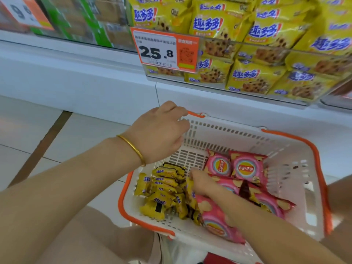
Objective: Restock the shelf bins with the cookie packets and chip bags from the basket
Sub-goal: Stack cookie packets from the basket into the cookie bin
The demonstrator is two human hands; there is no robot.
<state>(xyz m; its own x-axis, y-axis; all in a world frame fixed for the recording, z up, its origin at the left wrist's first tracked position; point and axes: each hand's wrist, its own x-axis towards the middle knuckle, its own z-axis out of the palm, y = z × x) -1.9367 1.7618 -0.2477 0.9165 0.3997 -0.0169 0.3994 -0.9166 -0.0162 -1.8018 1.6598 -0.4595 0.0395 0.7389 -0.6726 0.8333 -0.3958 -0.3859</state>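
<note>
A white basket with an orange rim (285,168) sits on the floor below the shelf. Several small yellow cookie packets (163,189) lie piled in its left half. Pink chip bags (247,166) fill its right half. My left hand (158,130) hovers over the basket's far left corner, fingers loosely curled, holding nothing. My right hand (200,182) reaches down into the basket, and its fingers grip yellow cookie packets at the edge of the pile. Above, a clear shelf bin (314,101) holds many larger yellow cookie packets (249,77).
A price tag reading 25.8 (163,49) hangs on the bin's front left. Green packages (85,20) stand behind a clear front on the shelf to the left. The white shelf base (85,82) runs across, with pale floor tiles (76,141) beneath.
</note>
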